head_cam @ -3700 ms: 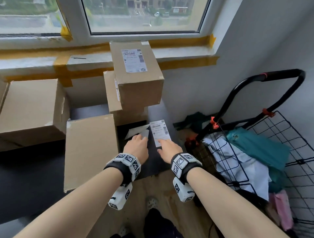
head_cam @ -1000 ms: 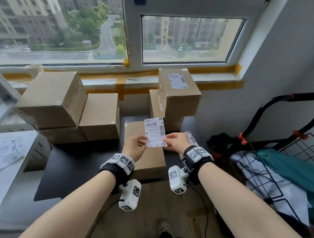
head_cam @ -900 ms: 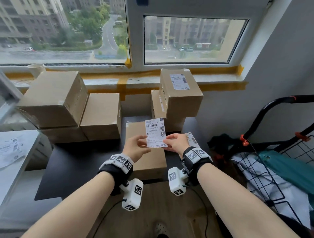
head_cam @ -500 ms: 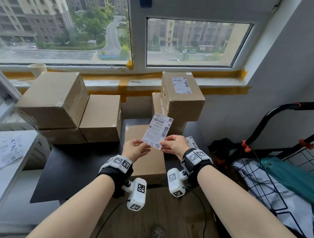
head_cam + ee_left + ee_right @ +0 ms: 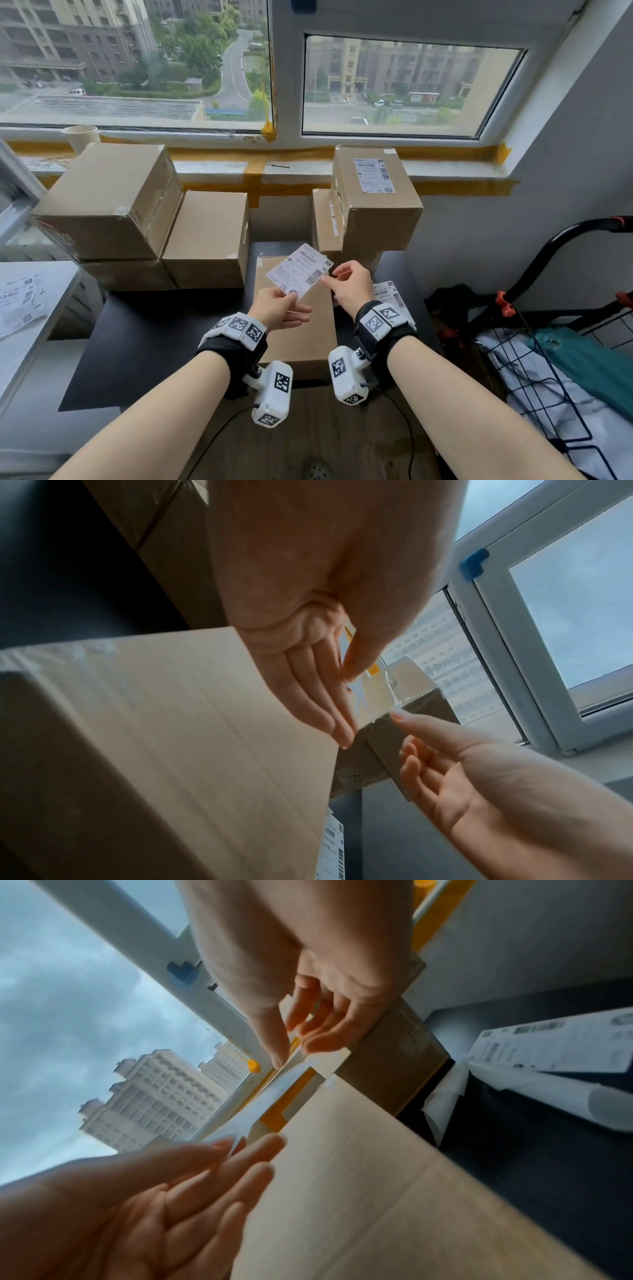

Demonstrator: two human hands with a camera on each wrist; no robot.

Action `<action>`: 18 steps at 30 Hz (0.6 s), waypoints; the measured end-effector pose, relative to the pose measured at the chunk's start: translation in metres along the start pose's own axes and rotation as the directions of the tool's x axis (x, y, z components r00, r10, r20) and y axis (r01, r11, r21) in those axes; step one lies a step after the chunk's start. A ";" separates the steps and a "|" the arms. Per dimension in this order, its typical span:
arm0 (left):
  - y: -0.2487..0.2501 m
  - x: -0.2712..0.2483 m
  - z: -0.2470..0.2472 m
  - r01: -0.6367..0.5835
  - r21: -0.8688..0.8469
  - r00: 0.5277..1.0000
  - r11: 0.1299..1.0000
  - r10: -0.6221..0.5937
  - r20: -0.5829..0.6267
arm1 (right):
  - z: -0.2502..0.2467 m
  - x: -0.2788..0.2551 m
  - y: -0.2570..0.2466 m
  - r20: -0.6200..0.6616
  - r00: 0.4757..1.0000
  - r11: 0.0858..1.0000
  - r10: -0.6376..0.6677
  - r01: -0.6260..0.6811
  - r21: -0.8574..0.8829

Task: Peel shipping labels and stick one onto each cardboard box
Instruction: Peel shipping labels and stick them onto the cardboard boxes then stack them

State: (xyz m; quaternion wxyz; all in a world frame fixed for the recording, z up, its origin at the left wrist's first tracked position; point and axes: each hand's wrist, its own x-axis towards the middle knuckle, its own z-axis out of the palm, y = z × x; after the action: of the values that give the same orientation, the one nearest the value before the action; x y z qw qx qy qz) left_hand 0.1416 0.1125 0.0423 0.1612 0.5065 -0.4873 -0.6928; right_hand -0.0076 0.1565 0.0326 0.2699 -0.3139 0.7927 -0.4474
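A white shipping label (image 5: 299, 270) is held slanted in the air just above a flat cardboard box (image 5: 298, 339) on the black table. My left hand (image 5: 294, 301) pinches the label's near lower corner. My right hand (image 5: 327, 279) pinches its right edge between thumb and fingers. In the right wrist view the label (image 5: 270, 1096) stretches between both pinches over the box top (image 5: 377, 1177). The flat box shows no label. A box with a label on top (image 5: 373, 198) sits on a stack behind. Two bare boxes (image 5: 106, 202) (image 5: 209, 236) stand at the left.
More label sheets (image 5: 388, 296) lie on the table right of the flat box, with loose backing paper (image 5: 441, 1104) beside them. A grey shelf with printed labels (image 5: 20, 301) is at the left. A wire cart with cloth (image 5: 565, 359) stands at the right. A paper cup (image 5: 82, 137) sits on the windowsill.
The label was lifted off the table and held upright in both hands; it has since tipped over to the right and come down closer to the flat box.
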 end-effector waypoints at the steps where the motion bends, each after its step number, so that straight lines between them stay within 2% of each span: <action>1: 0.000 0.000 -0.002 0.005 0.006 1.000 1.000 -0.005 0.007 | 0.001 0.000 -0.002 0.026 0.997 0.996 -0.069 0.070 -0.053; 3: 0.000 0.000 -0.007 0.005 0.015 1.000 1.000 -0.005 0.020 | 0.006 -0.001 -0.006 0.204 0.966 0.979 -0.160 0.181 -0.092; 6: -0.001 0.003 -0.012 -0.003 0.017 1.000 1.000 0.003 0.020 | 0.017 -0.004 -0.006 0.402 0.901 0.964 -0.165 0.233 -0.128; 10: -0.002 0.008 -0.018 -0.024 -0.008 1.000 1.000 0.024 0.002 | 0.026 -0.003 -0.004 0.435 0.890 0.980 -0.139 0.187 -0.069; 14: 0.001 0.006 -0.022 -0.035 -0.065 0.998 0.997 0.038 0.047 | 0.029 0.001 -0.006 0.427 0.890 0.977 -0.158 0.203 -0.062; 18: 0.000 0.006 -0.024 -0.077 -0.046 0.995 0.996 0.080 0.051 | 0.031 0.004 -0.006 0.408 0.895 0.974 -0.178 0.220 -0.058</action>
State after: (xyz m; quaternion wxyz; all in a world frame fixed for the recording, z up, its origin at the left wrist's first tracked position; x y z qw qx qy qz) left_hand 0.1597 0.0962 0.0386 0.1865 0.4646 -0.4955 -0.7098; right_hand 0.0137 0.1346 0.0230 0.3625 -0.4917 0.7064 -0.3575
